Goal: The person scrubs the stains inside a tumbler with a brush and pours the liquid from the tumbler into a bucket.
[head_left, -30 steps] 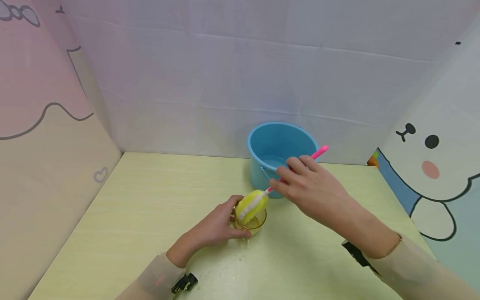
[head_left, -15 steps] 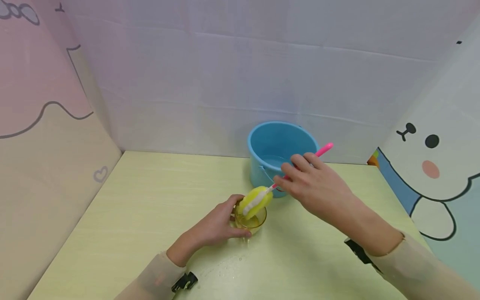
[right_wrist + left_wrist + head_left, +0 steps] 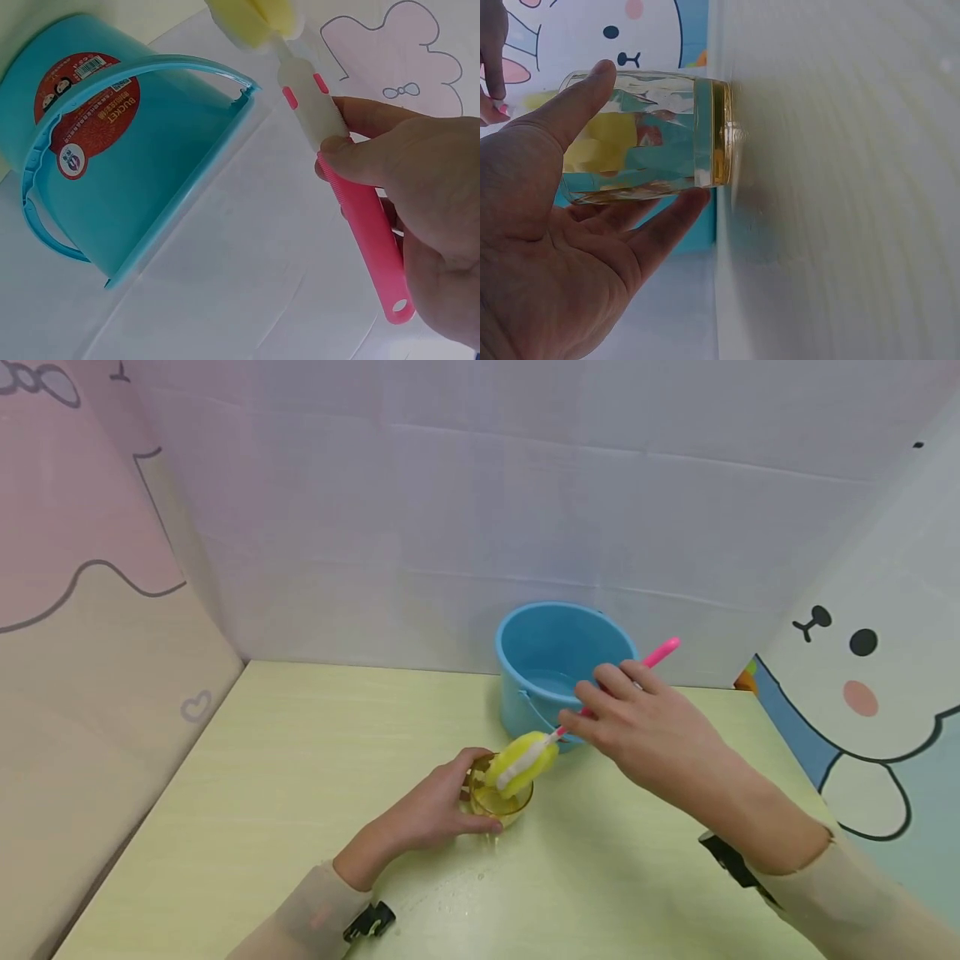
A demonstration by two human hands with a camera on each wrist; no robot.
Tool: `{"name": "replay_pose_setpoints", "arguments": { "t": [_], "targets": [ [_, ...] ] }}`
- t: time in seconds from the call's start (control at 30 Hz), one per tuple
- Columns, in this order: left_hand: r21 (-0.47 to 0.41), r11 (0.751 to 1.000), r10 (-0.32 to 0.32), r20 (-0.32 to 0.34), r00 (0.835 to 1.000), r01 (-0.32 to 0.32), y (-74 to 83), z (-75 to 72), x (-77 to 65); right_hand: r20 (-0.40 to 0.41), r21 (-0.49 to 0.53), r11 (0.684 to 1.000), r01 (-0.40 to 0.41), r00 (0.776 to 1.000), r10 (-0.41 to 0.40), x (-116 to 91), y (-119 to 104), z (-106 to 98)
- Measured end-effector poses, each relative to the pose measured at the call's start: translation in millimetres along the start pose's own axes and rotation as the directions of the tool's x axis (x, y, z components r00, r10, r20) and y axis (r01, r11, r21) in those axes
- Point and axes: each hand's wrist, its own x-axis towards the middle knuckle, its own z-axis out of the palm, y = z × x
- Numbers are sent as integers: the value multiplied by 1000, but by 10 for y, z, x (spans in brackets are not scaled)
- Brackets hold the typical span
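left hand curled round the glass, right hand gripping the brush that slants into it.
watching remotely, i judge that levering the brush sideways could tip the glass, or make it skid, given drops on the pale table; the bucket stands just behind, before a creased wall between cartoon panels.

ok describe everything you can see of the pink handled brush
The brush has a yellow, spongy-looking head with a white strip, a white neck and a pink, plastic-looking handle with a hole at its end. It slants, head lowest, with the right hand gripping it near where white meets pink. Its head seems to dip into the glass; contact there is unclear.
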Motion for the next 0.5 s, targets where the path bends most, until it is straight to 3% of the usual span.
{"name": "replay_pose_setpoints", "arguments": {
  "t": [0.5],
  "targets": [
    [22, 1000, 11, -3, 1000, -11, -15, 2, 4, 28, 12, 1000, 19, 999, -19, -29, -1, -90]
  ]
}}
